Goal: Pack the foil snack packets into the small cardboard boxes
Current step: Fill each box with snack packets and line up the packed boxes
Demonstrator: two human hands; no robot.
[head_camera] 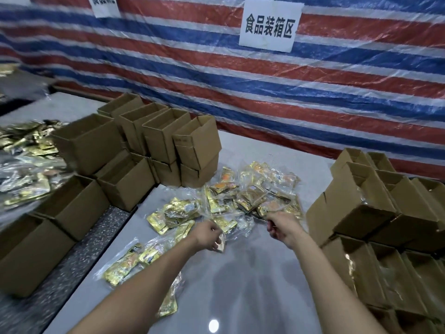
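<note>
- Forearms, both yours, come up from the bottom edge of the frame over the glossy grey counter [240, 285].
- At lower centre, left of your left forearm, a single gold packet [168, 307] lies flat on the counter. Just above it is a clear sack [127, 261] filled with more gold packets.
- Your left hand [209, 233], at the centre of the frame, has its fingers curled and pinches the near edge of a clear bag [242, 227].
- Your right hand [281, 229], to the right of it, is curled as well and grips the same bag's film. The two hands are apart, with the plastic spanning the gap between them.
- The foil snack packets [240, 196], gold and some still in clear wrap, lie heaped on the counter just above your hands.
- At the right of the frame, small cardboard boxes [373, 213] are stacked with their tops open.
- From lower left up to centre left, more open boxes [156, 141] stand in rows and stacks.
- At the far left edge, a second heap [26, 165] of gold packets lies beyond those boxes.
- Across the top hangs a tarp [337, 97] striped red, white and blue, with a white sign [271, 24] in black characters fixed to it.
</note>
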